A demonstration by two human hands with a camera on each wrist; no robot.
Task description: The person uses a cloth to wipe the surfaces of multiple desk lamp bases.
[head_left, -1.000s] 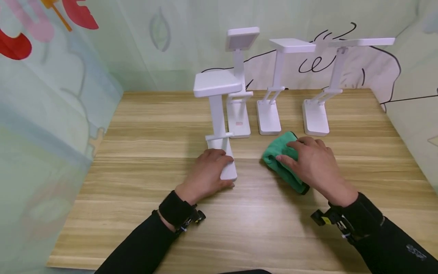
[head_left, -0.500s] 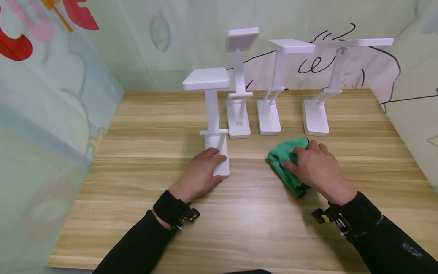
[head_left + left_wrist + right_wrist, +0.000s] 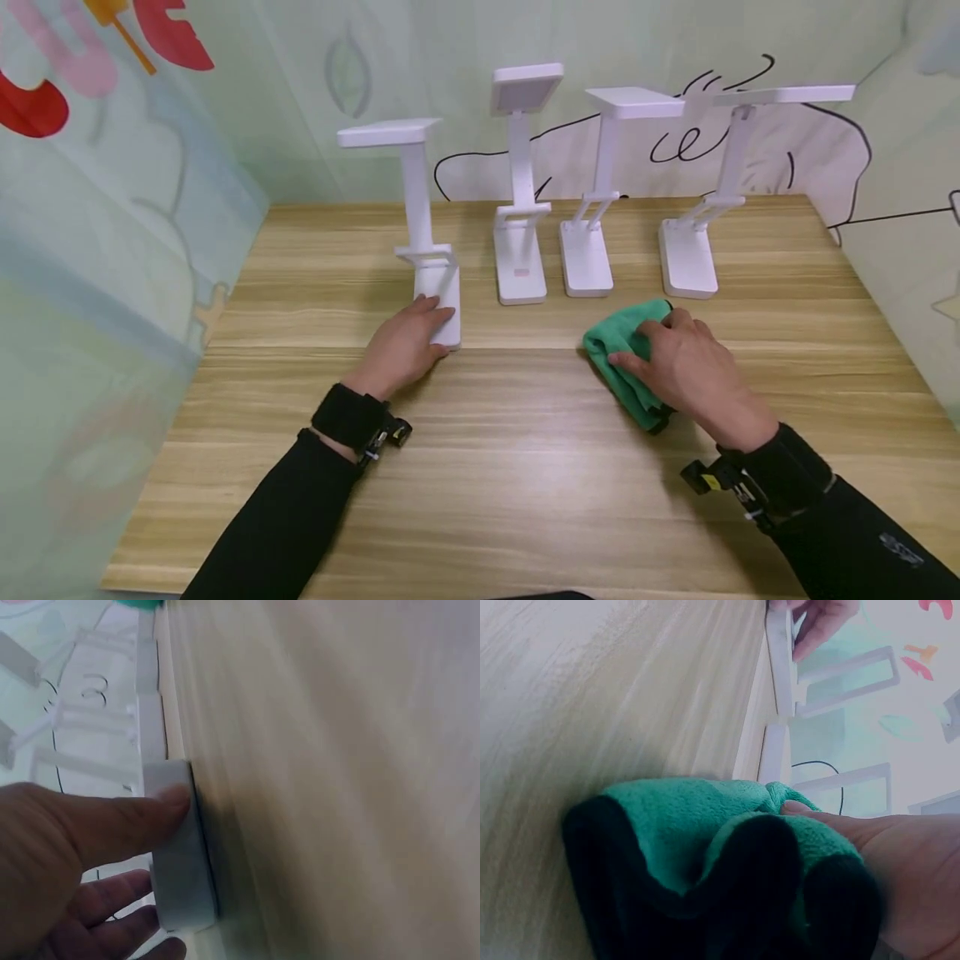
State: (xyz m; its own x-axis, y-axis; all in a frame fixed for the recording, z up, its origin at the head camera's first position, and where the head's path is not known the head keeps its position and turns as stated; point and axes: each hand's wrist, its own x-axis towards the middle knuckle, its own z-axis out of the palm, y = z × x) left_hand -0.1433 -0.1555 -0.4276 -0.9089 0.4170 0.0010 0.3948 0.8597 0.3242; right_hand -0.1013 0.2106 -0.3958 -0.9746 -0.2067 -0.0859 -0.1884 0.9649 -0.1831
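Observation:
My left hand (image 3: 397, 346) grips the front end of a white desk lamp's (image 3: 417, 196) base, left of the other lamps. In the left wrist view the thumb presses the end face of that base (image 3: 180, 877), with the fingers at its side. The lamp stands upright on the table, its flat head raised and pointing left. My right hand (image 3: 693, 375) holds a folded green cloth (image 3: 622, 342) on the table. Dark edging shows on the cloth (image 3: 682, 799) in the right wrist view; most of those fingers are hidden.
Three more white desk lamps stand along the back of the table: one nearest the held lamp (image 3: 521, 258), a middle one (image 3: 587, 258) and one at the right (image 3: 688, 258). Behind the wooden table (image 3: 510, 500) hangs a printed curtain-like backdrop (image 3: 300, 108).
My left hand has slid the lamp leftward and back, away from the neighbouring lamp, turning it slightly. The right hand and cloth shifted slightly right and toward me, then stayed nearly still.

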